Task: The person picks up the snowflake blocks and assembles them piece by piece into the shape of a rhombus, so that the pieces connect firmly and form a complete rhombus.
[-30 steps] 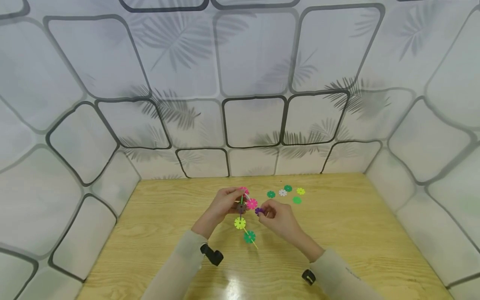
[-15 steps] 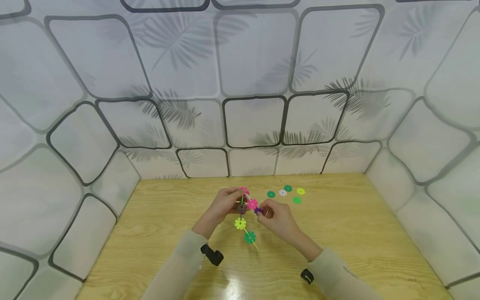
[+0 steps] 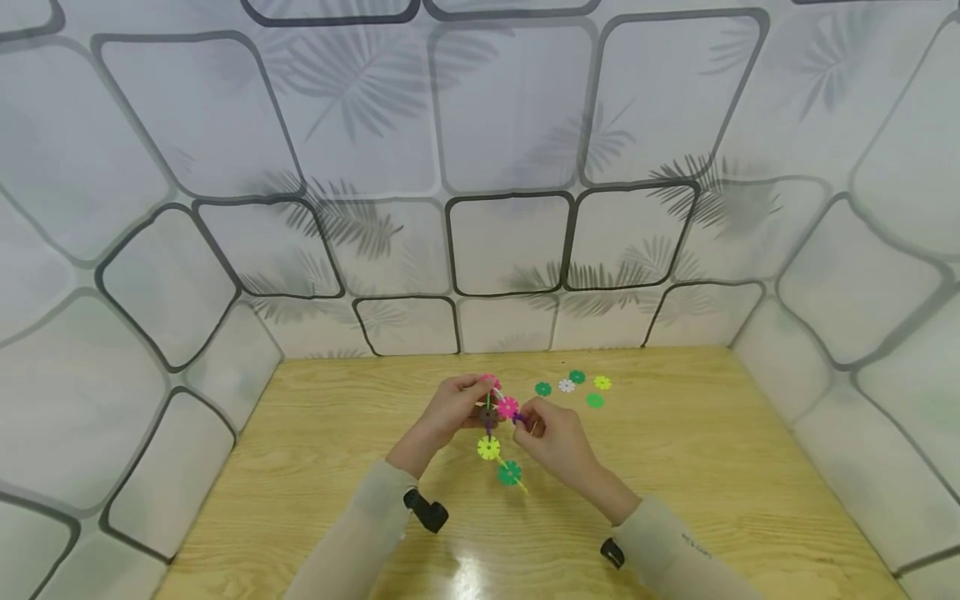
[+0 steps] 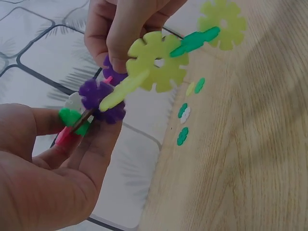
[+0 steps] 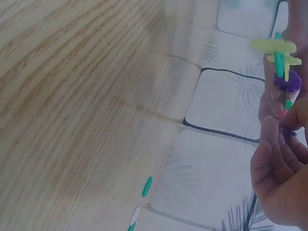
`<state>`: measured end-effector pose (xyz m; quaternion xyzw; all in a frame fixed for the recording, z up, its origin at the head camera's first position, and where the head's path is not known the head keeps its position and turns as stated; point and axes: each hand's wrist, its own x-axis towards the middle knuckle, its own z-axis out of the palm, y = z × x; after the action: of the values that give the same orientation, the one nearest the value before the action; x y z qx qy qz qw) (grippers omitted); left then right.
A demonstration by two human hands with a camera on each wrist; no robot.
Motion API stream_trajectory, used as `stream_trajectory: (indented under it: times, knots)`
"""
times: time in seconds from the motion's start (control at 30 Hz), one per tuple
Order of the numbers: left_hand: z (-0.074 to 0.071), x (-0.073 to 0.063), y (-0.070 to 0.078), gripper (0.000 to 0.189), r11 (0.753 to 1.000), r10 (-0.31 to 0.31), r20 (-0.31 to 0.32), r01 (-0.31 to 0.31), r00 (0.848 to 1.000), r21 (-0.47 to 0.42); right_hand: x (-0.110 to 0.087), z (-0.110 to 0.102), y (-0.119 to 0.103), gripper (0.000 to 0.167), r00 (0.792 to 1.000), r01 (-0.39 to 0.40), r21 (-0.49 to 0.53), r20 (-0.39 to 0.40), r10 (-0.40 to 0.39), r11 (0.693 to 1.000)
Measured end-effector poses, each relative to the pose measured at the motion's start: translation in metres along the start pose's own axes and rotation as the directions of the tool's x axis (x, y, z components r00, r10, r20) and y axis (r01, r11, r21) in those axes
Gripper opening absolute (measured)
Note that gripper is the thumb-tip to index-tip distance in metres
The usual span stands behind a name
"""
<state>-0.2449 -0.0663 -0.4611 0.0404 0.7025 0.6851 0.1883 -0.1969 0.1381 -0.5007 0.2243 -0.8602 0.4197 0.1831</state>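
My left hand point(image 3: 450, 407) grips a linked chain of notched plastic snowflake discs near its top, above the table. A pink disc point(image 3: 507, 407) faces my right hand. Below the left fingers hang a brown disc point(image 3: 488, 415), a yellow disc point(image 3: 489, 448) and a green disc point(image 3: 510, 473), tilted at different angles. Between thumb and fingers, my right hand point(image 3: 558, 437) pinches a purple disc point(image 3: 518, 417) against the pink one's edge. Whether their notches interlock is hidden. In the left wrist view another purple disc point(image 4: 103, 98) joins the chain beside the left fingertips.
On the wooden table point(image 3: 337, 483), behind the right hand, lie several loose discs: green point(image 3: 543, 389), white point(image 3: 567, 386), yellow point(image 3: 602, 382) and light green point(image 3: 595, 401) among them. Patterned panels point(image 3: 510, 250) rise at the back and both sides.
The right hand's purple disc has turned edge-on and come up to the pink disc. The chain's lower end has swung slightly right, its yellow and green discs with it.
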Motion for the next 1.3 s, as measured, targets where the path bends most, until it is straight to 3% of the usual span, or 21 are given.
stream_trajectory:
  times: [0.33,0.77,1.03,1.3]
  knots:
    - [-0.003,0.002,0.001,0.036,0.998,-0.050,0.109,0.053,0.993,-0.025,0.002,-0.008,-0.006,0.011,0.997,0.068,-0.077,-0.042,-0.071,0.995]
    - [0.007,-0.003,0.001,0.027,0.999,-0.029,0.135,0.032,0.990,-0.020,0.005,-0.010,-0.001,0.013,0.993,0.113,-0.025,-0.015,-0.113,0.993]
    - [0.008,-0.004,0.000,0.025,0.999,-0.023,0.109,0.027,0.994,-0.029,0.007,-0.007,0.000,0.012,0.979,0.197,-0.009,-0.044,-0.198,0.980]
    - [0.009,-0.004,0.000,0.025,1.000,-0.005,0.115,0.007,0.993,-0.018,0.008,-0.007,-0.004,0.013,0.972,0.226,-0.002,-0.062,-0.225,0.974]
